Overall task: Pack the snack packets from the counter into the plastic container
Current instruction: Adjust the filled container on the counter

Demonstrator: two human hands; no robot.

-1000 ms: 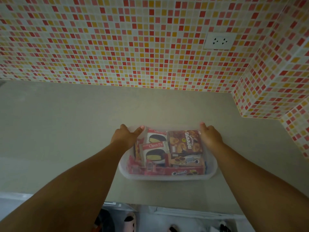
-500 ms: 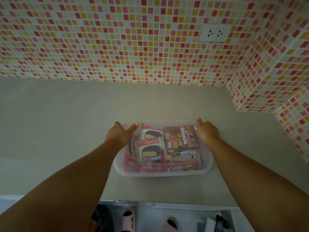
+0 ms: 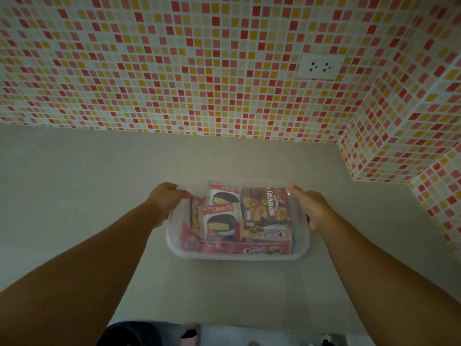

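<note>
1. Translucent plastic forms the container, a rounded rectangular tub that sits on the pale grey table, in front of the tiled wall and well apart from it.
2. The left hand grips the tub's left rim near the far corner, fingers curled over the edge.
3. The right hand grips the right rim in the same way, thumb along the top edge and fingers wrapped down the outer wall.
4. Snack packets fill the tub. Two Choco Pie packets, red and white with a dark round cake pictured, lie left of centre, one partly over the other.
5. A brown packet with white lettering and pictured biscuits lies flat at the far right, just beside the right hand.
6. Nearer the person lies a tan Oreo packet, and a red Oreo box stands on edge against the near wall.
7. Small red wrappers are packed along the left side; their print is too blurred to read.
8. Behind the table a mosaic wall of red, orange, yellow and cream tiles carries a white socket at the upper right.
9. A tiled corner juts out at the right, well apart from the tub.
</note>
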